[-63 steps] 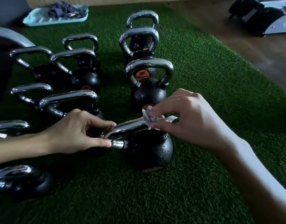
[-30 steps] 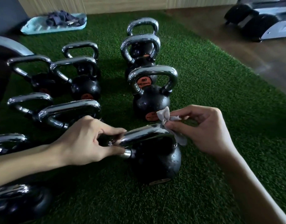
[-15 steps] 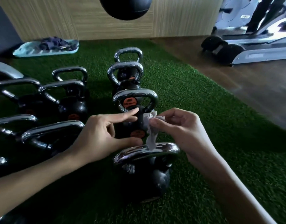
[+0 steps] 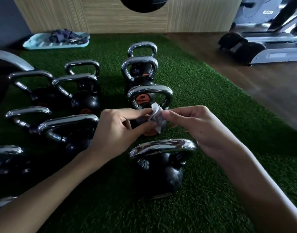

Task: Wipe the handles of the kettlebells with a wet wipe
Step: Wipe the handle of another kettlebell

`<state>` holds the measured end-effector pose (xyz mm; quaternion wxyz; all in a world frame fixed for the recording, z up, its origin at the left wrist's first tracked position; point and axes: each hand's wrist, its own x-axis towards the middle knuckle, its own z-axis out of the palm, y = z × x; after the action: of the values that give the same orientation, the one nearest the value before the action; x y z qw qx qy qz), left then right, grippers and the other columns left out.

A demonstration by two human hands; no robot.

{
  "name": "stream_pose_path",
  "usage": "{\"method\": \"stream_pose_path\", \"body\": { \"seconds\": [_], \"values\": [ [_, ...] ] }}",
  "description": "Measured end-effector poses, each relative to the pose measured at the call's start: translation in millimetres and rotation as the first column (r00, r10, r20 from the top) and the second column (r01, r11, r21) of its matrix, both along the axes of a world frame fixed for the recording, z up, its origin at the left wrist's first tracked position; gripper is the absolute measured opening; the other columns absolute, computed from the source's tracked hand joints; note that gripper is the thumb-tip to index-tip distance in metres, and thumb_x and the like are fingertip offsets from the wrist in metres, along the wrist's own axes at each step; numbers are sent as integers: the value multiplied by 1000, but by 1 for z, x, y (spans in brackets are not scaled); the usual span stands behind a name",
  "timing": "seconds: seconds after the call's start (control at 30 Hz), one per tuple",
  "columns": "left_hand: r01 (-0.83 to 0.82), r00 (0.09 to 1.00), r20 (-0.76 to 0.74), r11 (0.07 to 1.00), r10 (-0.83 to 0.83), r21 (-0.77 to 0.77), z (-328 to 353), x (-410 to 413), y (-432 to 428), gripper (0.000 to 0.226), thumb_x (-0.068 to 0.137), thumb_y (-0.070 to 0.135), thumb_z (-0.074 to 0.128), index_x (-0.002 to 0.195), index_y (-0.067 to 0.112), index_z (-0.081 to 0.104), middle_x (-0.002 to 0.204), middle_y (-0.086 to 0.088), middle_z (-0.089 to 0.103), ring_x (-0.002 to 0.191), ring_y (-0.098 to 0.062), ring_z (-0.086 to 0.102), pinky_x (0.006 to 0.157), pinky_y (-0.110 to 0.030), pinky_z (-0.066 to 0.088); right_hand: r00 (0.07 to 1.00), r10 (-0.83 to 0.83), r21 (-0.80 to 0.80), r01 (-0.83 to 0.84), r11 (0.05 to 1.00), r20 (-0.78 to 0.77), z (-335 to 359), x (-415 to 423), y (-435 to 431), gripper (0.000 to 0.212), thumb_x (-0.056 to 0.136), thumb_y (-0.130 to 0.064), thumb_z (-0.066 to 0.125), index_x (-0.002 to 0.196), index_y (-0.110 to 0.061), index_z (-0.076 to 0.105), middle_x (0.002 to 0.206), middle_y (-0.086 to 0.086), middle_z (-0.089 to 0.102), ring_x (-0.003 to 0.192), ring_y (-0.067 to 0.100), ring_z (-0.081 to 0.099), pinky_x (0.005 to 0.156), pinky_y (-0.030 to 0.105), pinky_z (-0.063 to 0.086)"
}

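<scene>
A small crumpled white wet wipe (image 4: 155, 117) is held in the air between both hands. My left hand (image 4: 117, 130) pinches its left side with finger and thumb, and my right hand (image 4: 199, 126) pinches its right side. Just below stands the nearest black kettlebell (image 4: 158, 175) with a chrome handle (image 4: 162, 147), touched by neither hand. Behind the wipe another kettlebell's handle (image 4: 150, 92) shows, with two more kettlebells (image 4: 140, 64) in line beyond it.
Several more kettlebells (image 4: 72, 125) stand in rows on the green turf (image 4: 203, 91) to the left. A light blue tray (image 4: 57, 41) with dark cloth lies at the back left. A treadmill base (image 4: 262, 47) sits on the wooden floor at right. A dark ball (image 4: 142, 4) hangs overhead.
Both hands have left the nearest kettlebell's handle and risen above it. My left hand has come over to the wipe, now pinched between both hands. The view has tilted up.
</scene>
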<state>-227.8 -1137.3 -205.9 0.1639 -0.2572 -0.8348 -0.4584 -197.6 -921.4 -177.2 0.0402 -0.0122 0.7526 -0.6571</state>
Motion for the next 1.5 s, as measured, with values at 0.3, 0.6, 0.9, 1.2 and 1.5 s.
{"method": "stream_pose_path", "body": {
  "seconds": [0.3,0.6,0.9,1.2,1.5],
  "values": [
    [8,982,189,1000,-5,-14,-7,7,-17,40,78,46,80,115,30,76,73,34,67,47,-7,55,47,-11,36,992,-40,294,75,953,-122,-4,5,-7,30,75,-41,85,102,-30,80,94,-13,79,85,-3,70,82,17,50],
    [196,978,167,836,-126,-512,3,6,-33,41,85,64,62,123,49,68,106,23,70,77,18,53,64,-7,38,921,349,963,82,255,-171,-50,10,19,57,77,-82,53,129,-60,56,111,-28,66,105,11,42,84,28,12],
    [342,938,243,778,-248,-527,17,-22,21,26,88,53,70,114,54,71,101,15,65,76,7,54,61,-15,37,886,276,854,210,476,-372,-57,7,64,54,74,-78,59,120,-51,67,72,-38,51,85,9,48,78,31,16],
    [239,961,210,924,-181,-298,-18,-15,21,31,84,44,78,113,33,78,93,18,71,70,18,54,63,-4,37,923,122,792,239,562,-365,-73,7,102,51,71,-79,61,117,-57,62,80,-16,50,89,18,49,86,35,22],
    [174,965,211,982,-155,-73,-50,-9,33,32,83,35,82,112,24,79,104,16,76,90,9,66,77,-11,47,935,54,748,246,616,-352,-78,5,111,48,66,-76,64,112,-62,60,83,0,49,92,19,43,85,33,24]
  ]
}}
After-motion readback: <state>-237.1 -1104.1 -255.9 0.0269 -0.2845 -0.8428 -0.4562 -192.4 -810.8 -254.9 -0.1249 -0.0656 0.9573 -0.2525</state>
